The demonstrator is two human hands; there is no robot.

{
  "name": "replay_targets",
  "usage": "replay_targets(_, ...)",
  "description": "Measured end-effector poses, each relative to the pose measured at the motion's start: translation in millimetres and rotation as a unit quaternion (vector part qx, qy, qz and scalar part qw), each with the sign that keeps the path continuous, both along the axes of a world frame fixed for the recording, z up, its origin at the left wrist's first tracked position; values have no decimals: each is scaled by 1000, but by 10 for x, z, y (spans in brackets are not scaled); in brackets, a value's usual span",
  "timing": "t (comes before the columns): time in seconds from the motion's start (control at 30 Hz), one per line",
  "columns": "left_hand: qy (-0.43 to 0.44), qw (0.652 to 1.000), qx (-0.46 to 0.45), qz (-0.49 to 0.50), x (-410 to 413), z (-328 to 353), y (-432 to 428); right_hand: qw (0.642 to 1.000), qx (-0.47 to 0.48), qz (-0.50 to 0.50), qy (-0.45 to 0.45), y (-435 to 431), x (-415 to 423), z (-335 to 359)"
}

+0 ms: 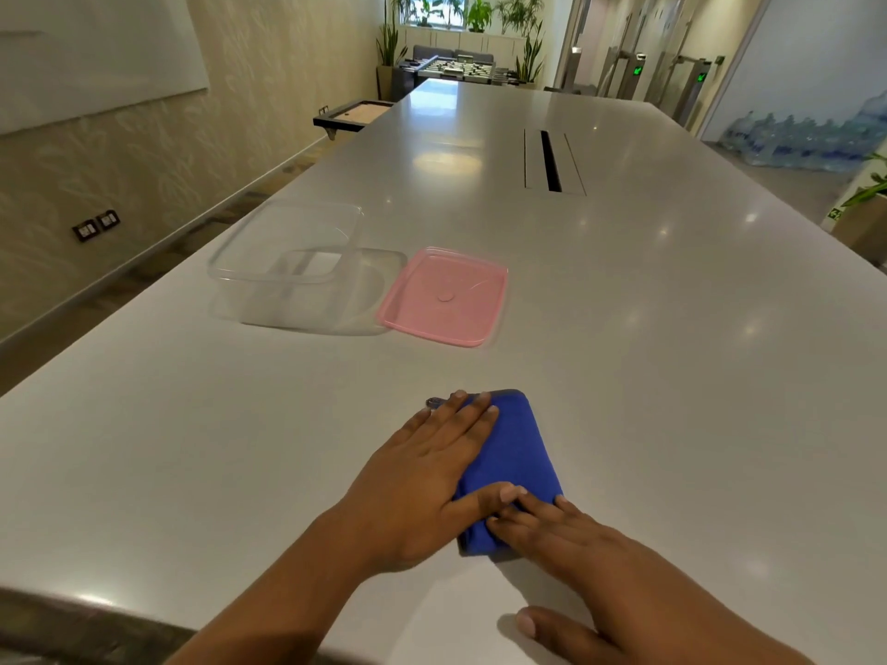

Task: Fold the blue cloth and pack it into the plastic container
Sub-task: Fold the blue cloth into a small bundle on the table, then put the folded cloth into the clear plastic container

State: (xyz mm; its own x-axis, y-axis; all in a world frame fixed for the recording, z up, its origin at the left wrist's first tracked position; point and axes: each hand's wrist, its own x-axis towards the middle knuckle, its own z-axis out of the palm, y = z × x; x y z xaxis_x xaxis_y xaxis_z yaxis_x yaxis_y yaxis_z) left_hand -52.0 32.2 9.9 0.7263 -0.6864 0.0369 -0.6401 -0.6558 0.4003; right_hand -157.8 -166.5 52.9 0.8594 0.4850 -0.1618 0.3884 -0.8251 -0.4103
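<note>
The blue cloth (521, 448) lies folded into a narrow rectangle on the white table, near the front edge. My left hand (422, 472) presses flat on its left half, fingers spread and pointing away from me. My right hand (566, 559) rests on the cloth's near end with its fingertips, thumb on the table. Neither hand grips it. The clear plastic container (288, 261) stands open and empty farther back on the left, well apart from both hands. Its pink lid (444, 297) lies flat beside it on the right.
The long white table (672, 352) stretches far ahead, with a dark cable slot (551, 160) in its middle. The table's left edge runs diagonally near the container. A wall is to the left, and plants and a foosball table stand at the far end.
</note>
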Motion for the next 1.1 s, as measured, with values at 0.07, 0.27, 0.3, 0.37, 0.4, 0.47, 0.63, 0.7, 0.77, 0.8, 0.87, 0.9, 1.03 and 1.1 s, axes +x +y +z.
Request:
replay_targets(0.07,8,1000,2,0,-1,5,8,996,62,-66,-20,12,-33,-7)
replay_targets(0.27,10,1000,16,-11,3,19,14,932,168,-291,-136,-38,37,-19)
replay_targets(0.3,6,1000,16,-11,-4,24,8,928,162,-319,-104,-22,67,-20)
replay_targets(0.37,4,1000,11,-8,-15,36,0,919,170,-354,-28,33,123,-18)
replay_targets(0.4,6,1000,8,-5,-23,41,-4,914,176,-366,-7,57,146,-14)
replay_targets(0.47,16,1000,0,2,-38,60,4,902,200,-381,18,100,184,11)
replay_targets(0.63,98,994,-58,5,-68,160,111,849,351,-383,97,244,263,207)
replay_targets(0.7,181,975,-131,11,-90,224,200,830,400,-373,111,332,298,302)
replay_targets(0.77,263,929,-258,47,-136,296,280,815,446,-352,114,424,345,395)
replay_targets(0.8,284,898,-325,87,-157,334,322,808,468,-342,109,468,378,435)
replay_targets(0.87,324,821,-427,196,-152,402,413,798,504,-319,87,561,454,500)
replay_targets(0.9,357,776,-462,239,-111,433,472,796,517,-305,76,620,504,535)
replay_targets(1.03,434,650,-565,266,174,625,799,800,540,-258,40,903,761,666)
replay_targets(1.1,359,675,-581,280,340,771,994,801,546,-244,28,1083,926,735)
